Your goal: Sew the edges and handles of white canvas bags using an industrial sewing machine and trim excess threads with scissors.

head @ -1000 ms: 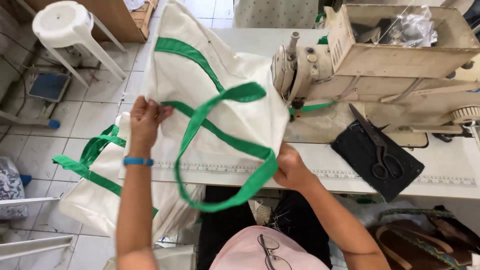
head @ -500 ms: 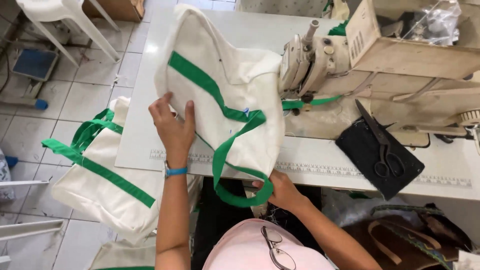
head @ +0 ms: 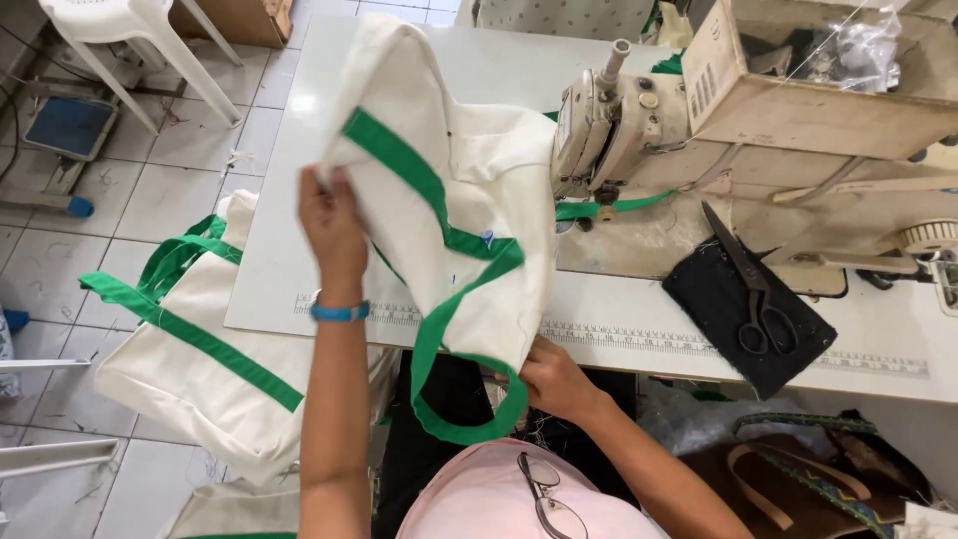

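Left hand [head: 334,228] closed on the upper left edge of a white tote bag [head: 469,200] with green straps, lifted above the counter [head: 289,240]. Right hand [head: 554,379] pinches the bag's lower corner at the counter's near edge. Bag's long axis runs from upper left to lower right; one green strap loop [head: 454,399] hangs toward the person. Sewing machine [head: 639,120] just right of bag. Scissors [head: 753,289] on dark pad. Second, similar bag [head: 200,349] hangs off the counter's left side.

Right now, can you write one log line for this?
left hand: grips tote bag | right hand: holds its lower edge | scissors: on table
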